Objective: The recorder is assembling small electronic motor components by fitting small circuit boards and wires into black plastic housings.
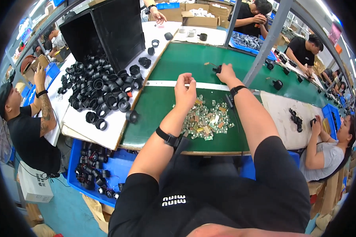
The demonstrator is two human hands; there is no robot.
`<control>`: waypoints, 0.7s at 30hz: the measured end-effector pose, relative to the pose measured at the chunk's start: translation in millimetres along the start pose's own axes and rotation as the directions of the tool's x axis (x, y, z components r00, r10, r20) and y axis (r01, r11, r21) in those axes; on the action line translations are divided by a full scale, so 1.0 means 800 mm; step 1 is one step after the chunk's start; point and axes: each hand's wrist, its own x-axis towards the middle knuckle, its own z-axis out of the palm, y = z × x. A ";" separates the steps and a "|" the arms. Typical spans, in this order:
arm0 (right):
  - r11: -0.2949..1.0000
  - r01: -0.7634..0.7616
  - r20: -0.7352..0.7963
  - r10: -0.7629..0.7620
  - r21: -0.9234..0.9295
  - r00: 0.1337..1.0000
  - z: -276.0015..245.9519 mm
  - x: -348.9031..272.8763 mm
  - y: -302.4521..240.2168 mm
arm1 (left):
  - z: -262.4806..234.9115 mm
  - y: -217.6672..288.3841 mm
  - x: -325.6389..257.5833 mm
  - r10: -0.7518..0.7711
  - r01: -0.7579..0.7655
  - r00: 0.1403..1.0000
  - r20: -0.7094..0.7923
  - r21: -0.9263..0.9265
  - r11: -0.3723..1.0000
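Smooth, glossy green sheeting [178, 59] covers the worktop beneath and around the grip of the right hand [226, 74], its surface carrying soft reflections. Well left of that grip, a matte white board [81, 122] bears a black bin [120, 35], straight-walled and boxy, tipped with its mouth toward the board. Farther off, to the lower left, sits a blue plastic tray [120, 168] with dark round parts inside. From the bin's mouth spreads a heap of black rings [99, 85], short and hollow, with stepped rims. Nearer, just below the grip, a flat pale strip [209, 85] crosses the green. Below that lies a loose scatter of small flat pieces [207, 118], mostly green and silvery, some tan, angular and shiny.

The right hand's fingers are closed on a small dark part [216, 70], held above the green beyond the strip; a thin brownish lead [212, 64] trails leftward from it. Left of this grip, the left hand [185, 90] is raised with curled fingers; whether it pinches anything, I cannot tell.
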 end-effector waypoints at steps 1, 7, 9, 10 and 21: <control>1.000 0.002 -0.043 -0.003 -0.026 0.999 0.004 -0.006 0.003 | 0.000 0.005 -0.001 0.037 -0.037 0.999 0.000 0.034 0.999; 0.940 0.333 -0.308 -0.295 0.079 0.905 -0.035 -0.158 -0.029 | -0.033 -0.003 0.000 0.075 -0.067 0.997 -0.030 0.207 0.976; 0.896 0.428 -0.316 -0.375 0.117 0.871 -0.077 -0.237 -0.017 | -0.029 0.001 0.001 0.033 -0.028 0.999 -0.021 0.199 0.980; 0.908 0.406 -0.314 -0.357 0.106 0.880 -0.082 -0.263 0.001 | -0.022 0.001 0.001 0.022 -0.024 1.000 0.009 0.204 0.979; 0.903 0.362 -0.294 -0.290 0.231 0.911 -0.073 -0.207 0.028 | -0.019 -0.004 -0.007 -0.037 -0.012 0.986 0.163 0.289 0.957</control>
